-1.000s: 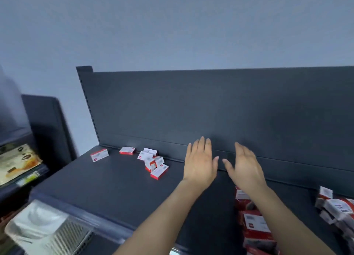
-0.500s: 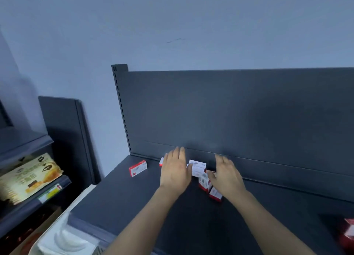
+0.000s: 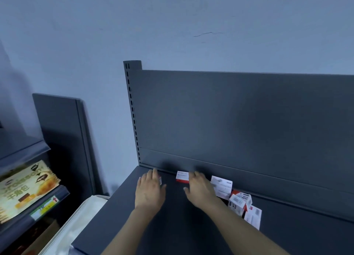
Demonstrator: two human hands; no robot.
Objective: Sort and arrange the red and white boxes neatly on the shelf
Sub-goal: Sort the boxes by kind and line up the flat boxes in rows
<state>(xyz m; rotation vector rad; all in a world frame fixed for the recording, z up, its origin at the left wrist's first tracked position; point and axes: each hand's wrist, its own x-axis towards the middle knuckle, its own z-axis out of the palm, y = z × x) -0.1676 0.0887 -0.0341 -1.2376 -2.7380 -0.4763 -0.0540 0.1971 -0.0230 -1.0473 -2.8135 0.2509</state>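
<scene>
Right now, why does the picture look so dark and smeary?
In the head view the light is dim and bluish. The snack bag at the left edge is smeared by motion blur, while the boxes on the shelf look soft. Dark shadows fall on the back panel above both hands. The wide lens bends the edges.

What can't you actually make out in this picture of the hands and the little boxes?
- Box under the left hand: only a sliver shows, head view.
- Whether the right hand grips the box at the back: fingers cover its edge.
- Print on the pile of boxes: too small, blurred.
- Shelf to the right: cut off by the frame.
</scene>
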